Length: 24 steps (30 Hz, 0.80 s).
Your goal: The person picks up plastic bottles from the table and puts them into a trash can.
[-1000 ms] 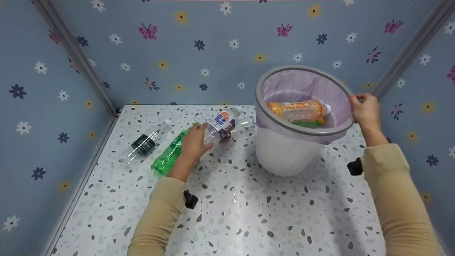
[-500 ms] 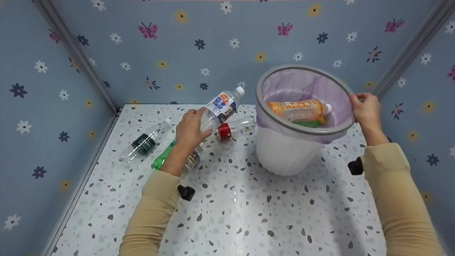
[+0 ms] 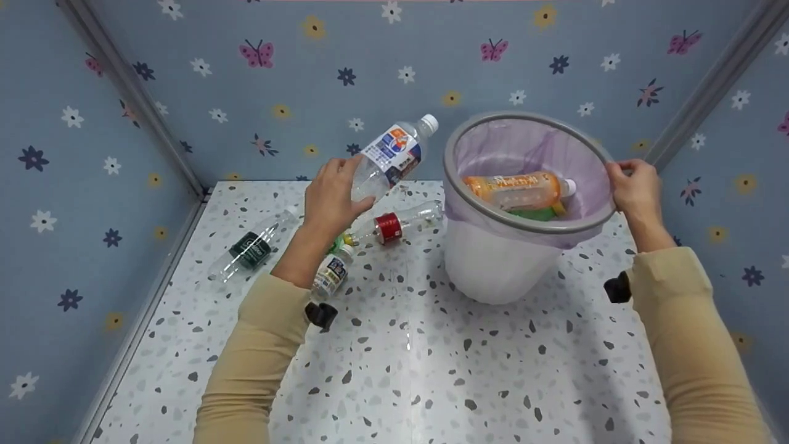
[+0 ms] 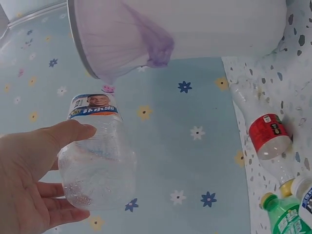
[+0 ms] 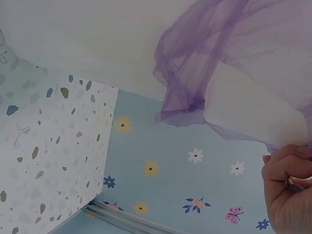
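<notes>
My left hand [image 3: 331, 196] grips a clear plastic bottle [image 3: 394, 153] with a blue, white and orange label, raised above the table and tilted with its white cap up toward the bin. In the left wrist view the thumb lies across the bottle [image 4: 100, 168] near its base end. My right hand [image 3: 636, 196] pinches the grey rim of a white trash bin [image 3: 493, 268], which leans slightly. A purple bin liner [image 3: 579, 163] is folded over the rim; it also shows in the right wrist view. Inside lie an orange-labelled bottle [image 3: 518, 190] and a green one [image 3: 533, 214].
On the speckled table lie a red-labelled bottle [image 3: 388, 228], a small white-capped bottle [image 3: 331, 276] and a clear bottle with a dark green label [image 3: 249, 250]. A green bottle [image 4: 285, 217] is mostly hidden behind my left arm in the head view. Flowered panels surround the table.
My left hand has lifted the clear bottle off the table, up and toward the back, uncovering the red-labelled and small bottles. The right hand stays on the rim.
</notes>
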Tool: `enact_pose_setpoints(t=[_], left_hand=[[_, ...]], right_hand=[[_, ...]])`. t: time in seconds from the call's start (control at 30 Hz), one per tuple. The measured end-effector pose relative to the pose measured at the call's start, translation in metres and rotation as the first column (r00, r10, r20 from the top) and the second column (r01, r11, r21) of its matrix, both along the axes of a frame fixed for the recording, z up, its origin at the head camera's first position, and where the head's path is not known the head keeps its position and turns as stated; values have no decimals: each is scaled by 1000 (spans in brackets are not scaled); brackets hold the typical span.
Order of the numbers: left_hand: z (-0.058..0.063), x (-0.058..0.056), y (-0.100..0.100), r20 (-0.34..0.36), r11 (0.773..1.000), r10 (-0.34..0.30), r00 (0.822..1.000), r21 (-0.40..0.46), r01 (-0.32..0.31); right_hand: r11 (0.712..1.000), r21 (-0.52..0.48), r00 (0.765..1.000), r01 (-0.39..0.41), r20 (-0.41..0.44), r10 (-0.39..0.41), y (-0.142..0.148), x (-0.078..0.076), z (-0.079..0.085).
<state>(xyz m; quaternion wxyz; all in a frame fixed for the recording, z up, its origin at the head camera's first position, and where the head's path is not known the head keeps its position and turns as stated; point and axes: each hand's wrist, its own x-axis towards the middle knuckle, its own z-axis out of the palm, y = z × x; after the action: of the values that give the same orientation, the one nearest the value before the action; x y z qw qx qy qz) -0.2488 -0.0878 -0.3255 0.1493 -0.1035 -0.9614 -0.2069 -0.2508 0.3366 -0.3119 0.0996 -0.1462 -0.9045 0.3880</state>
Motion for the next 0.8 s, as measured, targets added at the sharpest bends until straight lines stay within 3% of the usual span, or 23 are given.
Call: enact_pose_setpoints(t=[0.43, 0.8], left_hand=[[50, 0, 28, -49, 998, -58, 997, -36, 56], [75, -4, 62, -131, 985, -136, 982, -127, 119]], right_hand=[[1000, 15, 1000, 5, 24, -5, 0, -1, 2], [1000, 11, 1000, 6, 16, -7, 0, 0, 2]])
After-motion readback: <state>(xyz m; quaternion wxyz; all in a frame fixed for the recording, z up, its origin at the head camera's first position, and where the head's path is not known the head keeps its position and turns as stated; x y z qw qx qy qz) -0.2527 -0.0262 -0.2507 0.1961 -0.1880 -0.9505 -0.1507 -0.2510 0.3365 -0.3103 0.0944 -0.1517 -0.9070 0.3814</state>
